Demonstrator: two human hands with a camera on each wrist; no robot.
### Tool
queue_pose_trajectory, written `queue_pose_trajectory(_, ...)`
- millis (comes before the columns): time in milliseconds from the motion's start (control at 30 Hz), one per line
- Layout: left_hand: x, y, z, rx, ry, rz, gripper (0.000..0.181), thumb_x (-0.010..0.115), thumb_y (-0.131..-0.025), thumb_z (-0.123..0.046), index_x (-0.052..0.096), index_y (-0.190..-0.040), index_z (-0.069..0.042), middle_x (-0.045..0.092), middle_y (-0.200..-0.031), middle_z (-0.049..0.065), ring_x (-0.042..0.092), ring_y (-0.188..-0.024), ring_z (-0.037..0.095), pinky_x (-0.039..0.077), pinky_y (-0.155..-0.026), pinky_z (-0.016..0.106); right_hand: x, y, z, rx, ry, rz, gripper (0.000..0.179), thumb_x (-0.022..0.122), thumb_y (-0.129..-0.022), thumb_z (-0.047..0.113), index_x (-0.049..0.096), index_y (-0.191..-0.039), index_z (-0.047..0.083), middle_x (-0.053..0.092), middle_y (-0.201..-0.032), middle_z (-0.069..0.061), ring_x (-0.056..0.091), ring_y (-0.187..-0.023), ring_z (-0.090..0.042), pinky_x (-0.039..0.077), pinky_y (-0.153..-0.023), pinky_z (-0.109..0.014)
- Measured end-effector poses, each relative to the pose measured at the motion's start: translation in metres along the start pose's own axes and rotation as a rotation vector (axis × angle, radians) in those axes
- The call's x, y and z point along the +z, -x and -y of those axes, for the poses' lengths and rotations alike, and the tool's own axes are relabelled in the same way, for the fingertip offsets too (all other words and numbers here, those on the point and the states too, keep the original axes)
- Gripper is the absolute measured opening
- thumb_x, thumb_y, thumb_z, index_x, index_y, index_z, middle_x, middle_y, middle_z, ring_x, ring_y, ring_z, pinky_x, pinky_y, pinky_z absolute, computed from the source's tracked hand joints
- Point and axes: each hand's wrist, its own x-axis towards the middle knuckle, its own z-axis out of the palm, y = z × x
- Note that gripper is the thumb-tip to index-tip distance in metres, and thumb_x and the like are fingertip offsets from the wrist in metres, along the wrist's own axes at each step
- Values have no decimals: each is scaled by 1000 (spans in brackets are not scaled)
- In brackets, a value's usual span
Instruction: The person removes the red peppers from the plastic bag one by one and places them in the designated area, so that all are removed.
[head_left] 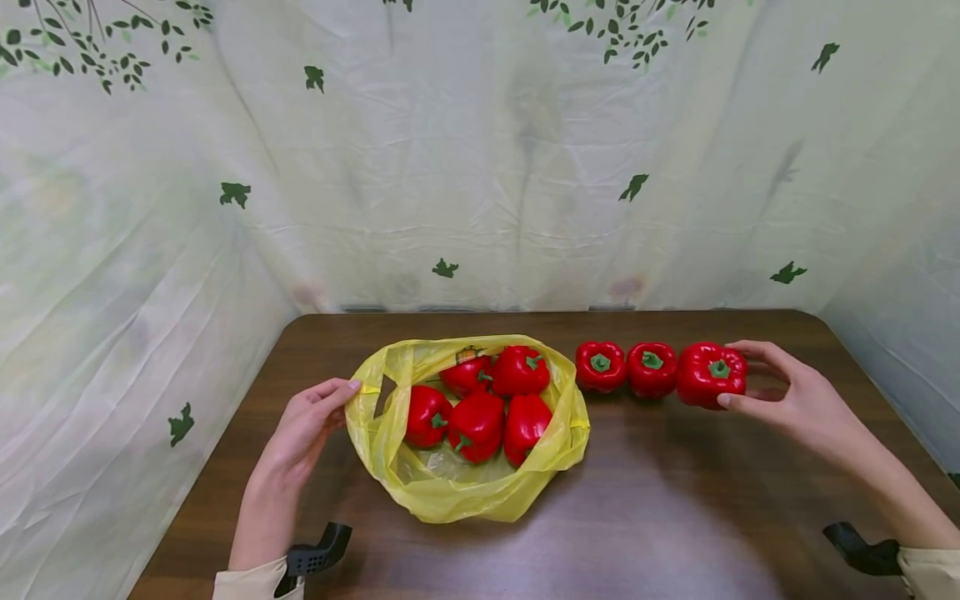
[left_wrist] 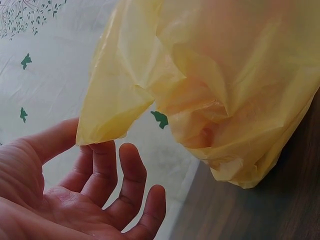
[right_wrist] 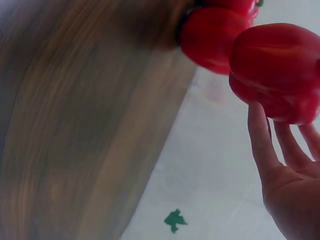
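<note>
A yellow plastic bag (head_left: 480,500) lies mouth-up on the table with several red bell peppers (head_left: 477,421) inside. At its left rim my left hand (head_left: 303,429) pinches the plastic between thumb and fingers; the left wrist view shows the bag's edge (left_wrist: 107,127) caught there, the other fingers loosely bent. To the right, my right hand (head_left: 795,396) holds a red bell pepper (head_left: 705,375) between thumb and fingers, and the right wrist view shows this pepper (right_wrist: 275,65) raised. Beside it, two more bell peppers stand in a row, one nearer (head_left: 652,371) and one by the bag (head_left: 600,365).
The dark wooden table (head_left: 637,533) ends at a back edge behind the bag and peppers. A pale curtain (head_left: 487,167) with printed leaves and birds hangs around the back and sides. Black straps with mounts (head_left: 318,552) sit on both wrists.
</note>
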Motion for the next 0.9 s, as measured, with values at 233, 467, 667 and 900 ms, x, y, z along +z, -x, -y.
queue_pose_trajectory(233, 0, 0, 0, 1, 0, -2, 16, 65, -97, -24, 71, -89, -12, 66, -82, -2, 63, -74, 11, 50, -75, 27, -4, -5, -18, 0, 60, 24, 63, 74, -90, 31, 43, -142, 13, 51, -132, -16, 58, -106, -16, 54, -66, -29)
queue_pose_trajectory(467, 0, -1, 1, 1, -11, -6, 17, 65, -97, -25, 71, -89, -12, 66, -83, -2, 62, -74, 12, 49, -76, 28, -3, -14, -40, 14, 77, 30, 66, 74, -90, 29, 41, -143, 8, 50, -132, -26, 49, -115, -46, 53, -65, -28)
queue_pose_trajectory(667, 0, -2, 2, -2, 0, -8, 16, 64, -97, -24, 71, -87, -13, 66, -82, -2, 62, -74, 11, 49, -75, 28, -1, -23, -55, 23, 57, 45, 69, 72, -91, 26, 37, -145, 2, 44, -138, -30, 47, -115, -51, 52, -68, -28)
queue_pose_trajectory(900, 1, -2, 3, -8, 3, -12, 16, 64, -97, -24, 71, -87, -13, 66, -83, -2, 61, -75, 12, 49, -75, 27, -1, -31, -66, 54, 14, 63, 69, 70, -93, 28, 36, -146, 2, 40, -142, -29, 45, -120, -50, 50, -71, -21)
